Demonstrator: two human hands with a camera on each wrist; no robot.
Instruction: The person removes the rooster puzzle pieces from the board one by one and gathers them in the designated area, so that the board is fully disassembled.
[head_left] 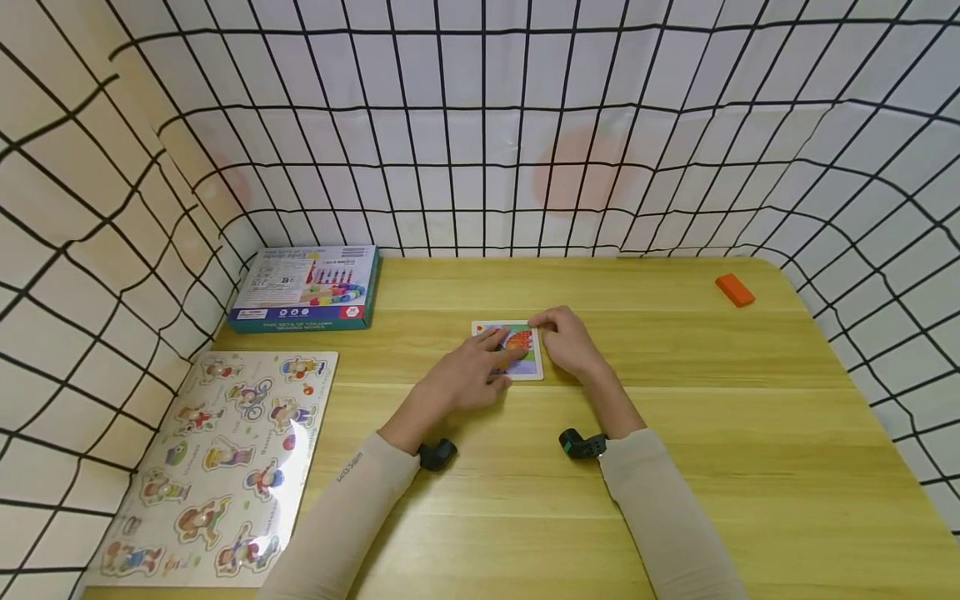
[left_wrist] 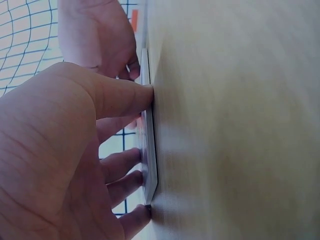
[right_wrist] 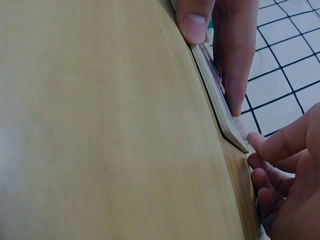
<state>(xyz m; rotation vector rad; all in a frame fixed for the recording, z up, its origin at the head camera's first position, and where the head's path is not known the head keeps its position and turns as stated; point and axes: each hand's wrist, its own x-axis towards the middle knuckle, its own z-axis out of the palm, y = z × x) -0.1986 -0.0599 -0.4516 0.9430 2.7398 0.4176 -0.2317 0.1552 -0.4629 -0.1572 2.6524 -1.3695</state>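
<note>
A small picture board [head_left: 533,367] with a white border and an orange, green and purple picture lies flat on the wooden table. My left hand [head_left: 468,371] rests over its left half, with spread, nearly straight fingers touching the top. In the left wrist view, the left thumb [left_wrist: 125,96] presses the board's near edge [left_wrist: 151,165]. At the far right corner is my right hand [head_left: 568,342], bent fingers down by the table. One right fingertip [right_wrist: 255,141] meets the board's corner [right_wrist: 237,137] in the right wrist view. The left hand hides part of the picture.
A boxed set [head_left: 303,287] stands at the back left. In front of it lies a large peg puzzle board [head_left: 225,483] with several figures. An orange block [head_left: 735,290] sits at the back right. Black-gridded white cloth [head_left: 480,133] walls in the table [head_left: 750,467].
</note>
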